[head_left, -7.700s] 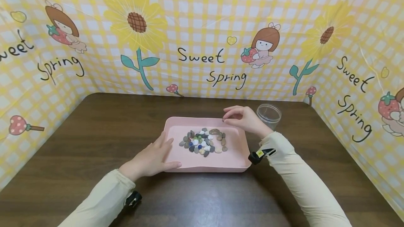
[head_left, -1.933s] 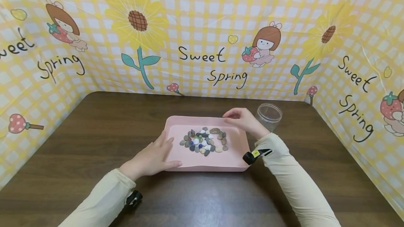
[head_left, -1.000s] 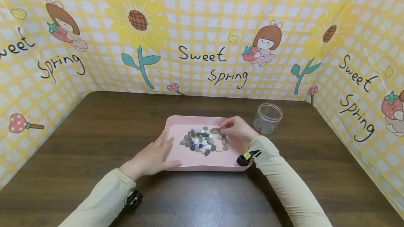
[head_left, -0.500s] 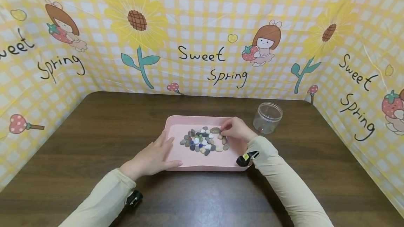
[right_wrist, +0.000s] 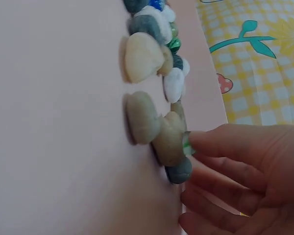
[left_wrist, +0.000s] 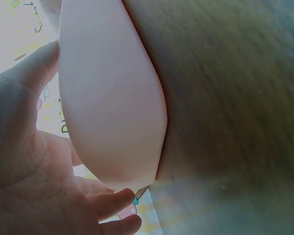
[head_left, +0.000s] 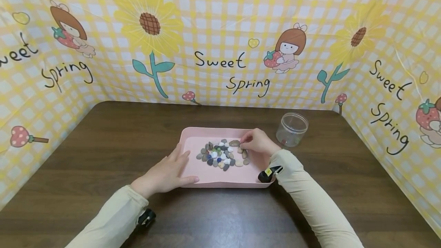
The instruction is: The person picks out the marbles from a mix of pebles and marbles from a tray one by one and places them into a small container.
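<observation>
In the head view my left hand (head_left: 162, 173) rests on the left rim of a pink tray (head_left: 203, 178), fingers spread and fairly straight. The left wrist view shows its thumb and fingers along the tray's outer wall (left_wrist: 112, 98). My right hand (head_left: 260, 141) is inside the tray at the upper right of a patch of pebbles. Its thumb and index finger pinch a clear glass marble with a green streak (right_wrist: 187, 144), close beside a tan pebble (right_wrist: 169, 142) and a dark grey pebble (right_wrist: 179, 170). White pebbles (right_wrist: 174, 84) and blue marbles (head_left: 218, 160) lie among the stones.
A clear round jar (head_left: 293, 130) without a lid stands behind the tray's right side, with a small reddish thing at its bottom. The brown wooden table (head_left: 144, 119) is bordered by a yellow checked cloth (head_left: 213, 22) at the back and sides.
From over the tray's far right edge near the jar, my right hand has come down and inward to the pebbles, then stayed almost still. My left hand has kept its place.
</observation>
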`<state>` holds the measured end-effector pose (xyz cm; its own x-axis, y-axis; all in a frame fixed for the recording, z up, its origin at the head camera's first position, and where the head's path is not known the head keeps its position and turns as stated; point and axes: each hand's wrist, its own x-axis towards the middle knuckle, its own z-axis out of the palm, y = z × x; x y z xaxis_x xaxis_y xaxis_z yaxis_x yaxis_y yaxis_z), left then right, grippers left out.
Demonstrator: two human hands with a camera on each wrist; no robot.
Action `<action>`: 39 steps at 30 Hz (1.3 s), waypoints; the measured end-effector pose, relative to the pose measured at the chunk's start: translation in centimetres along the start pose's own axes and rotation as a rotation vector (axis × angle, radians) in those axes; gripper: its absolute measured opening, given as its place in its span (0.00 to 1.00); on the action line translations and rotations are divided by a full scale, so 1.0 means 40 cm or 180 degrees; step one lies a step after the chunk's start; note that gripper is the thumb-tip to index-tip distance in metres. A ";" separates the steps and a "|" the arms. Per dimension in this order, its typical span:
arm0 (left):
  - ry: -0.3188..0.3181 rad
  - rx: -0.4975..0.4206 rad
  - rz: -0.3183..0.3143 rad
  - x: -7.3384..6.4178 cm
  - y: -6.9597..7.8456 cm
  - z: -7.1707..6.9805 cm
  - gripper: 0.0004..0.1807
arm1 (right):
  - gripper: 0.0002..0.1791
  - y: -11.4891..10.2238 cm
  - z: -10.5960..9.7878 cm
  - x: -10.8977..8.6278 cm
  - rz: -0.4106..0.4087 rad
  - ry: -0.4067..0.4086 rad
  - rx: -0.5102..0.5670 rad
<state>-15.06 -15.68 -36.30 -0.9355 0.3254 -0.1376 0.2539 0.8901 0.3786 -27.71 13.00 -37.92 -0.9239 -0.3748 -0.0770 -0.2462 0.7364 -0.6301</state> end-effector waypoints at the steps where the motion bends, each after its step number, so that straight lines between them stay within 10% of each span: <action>1: 0.0004 -0.0002 0.0000 0.000 0.000 0.000 0.49 | 0.05 0.002 0.000 0.000 -0.0032 -0.0003 0.0057; 16: 0.0013 -0.0020 0.0036 -0.004 0.003 -0.003 0.49 | 0.09 -0.008 -0.025 -0.008 -0.0248 -0.0038 0.0908; 39: 0.0043 0.0005 0.0081 -0.005 0.001 0.000 0.49 | 0.12 -0.036 -0.096 -0.040 -0.0649 0.0308 0.0934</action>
<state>-14.88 -15.71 -36.25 -0.9320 0.3436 -0.1155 0.2781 0.8820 0.3803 -26.99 14.72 -33.93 -0.8914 -0.4318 0.1377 -0.3467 0.4539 -0.8208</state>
